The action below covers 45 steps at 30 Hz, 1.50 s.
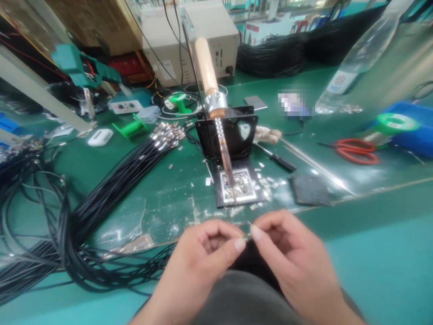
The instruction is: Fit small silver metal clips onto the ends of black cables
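Note:
My left hand (199,257) and my right hand (291,253) meet at the near edge of the green bench, both pinched on a thin black cable end (247,234) with a small metal tip. The cable drops dark between my wrists. Just beyond my fingers a soldering iron (216,113) with a wooden handle leans on a black stand (233,135). Its tip rests on a small square tray (238,187) of solder scraps.
A big bundle of black cables (101,198) with metal plugs runs along the left. Red-handled scissors (356,150), a solder spool (395,123), a blue tray (416,131) and a plastic bottle (361,54) stand at the right. A beige machine (192,40) is behind.

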Motion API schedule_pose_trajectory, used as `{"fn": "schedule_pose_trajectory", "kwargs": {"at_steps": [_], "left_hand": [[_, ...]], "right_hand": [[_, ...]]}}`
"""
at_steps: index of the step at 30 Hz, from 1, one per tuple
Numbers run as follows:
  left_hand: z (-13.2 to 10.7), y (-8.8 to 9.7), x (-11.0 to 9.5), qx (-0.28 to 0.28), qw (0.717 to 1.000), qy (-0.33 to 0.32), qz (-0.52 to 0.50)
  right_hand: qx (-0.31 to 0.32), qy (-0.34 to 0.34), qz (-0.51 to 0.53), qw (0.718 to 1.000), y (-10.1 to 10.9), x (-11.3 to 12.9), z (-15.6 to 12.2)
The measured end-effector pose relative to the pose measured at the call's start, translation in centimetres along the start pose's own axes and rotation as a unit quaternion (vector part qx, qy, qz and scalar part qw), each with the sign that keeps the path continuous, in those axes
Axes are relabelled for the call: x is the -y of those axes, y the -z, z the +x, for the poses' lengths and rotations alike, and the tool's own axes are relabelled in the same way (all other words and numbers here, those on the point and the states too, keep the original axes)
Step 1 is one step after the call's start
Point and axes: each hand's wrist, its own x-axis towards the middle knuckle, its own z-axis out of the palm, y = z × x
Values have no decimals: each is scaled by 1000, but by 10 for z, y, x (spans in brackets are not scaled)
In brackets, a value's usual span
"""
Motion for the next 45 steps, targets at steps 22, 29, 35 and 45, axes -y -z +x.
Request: {"fn": "schedule_pose_trajectory", "kwargs": {"at_steps": [22,29,35,45], "left_hand": [[-6,-6,16,-92,976,-138,143],[-5,-7,25,-129,915,-305,229],[-2,-8,30,-143,863,-390,287],[-1,0,35,-70,829,-443,333]], "right_hand": [[-13,-21,7,1000,0,-4,-3],[-3,-63,0,998,1,-3,-3],[7,-82,-7,997,1,-4,-3],[2,-106,10,994,-1,-5,-5]]}}
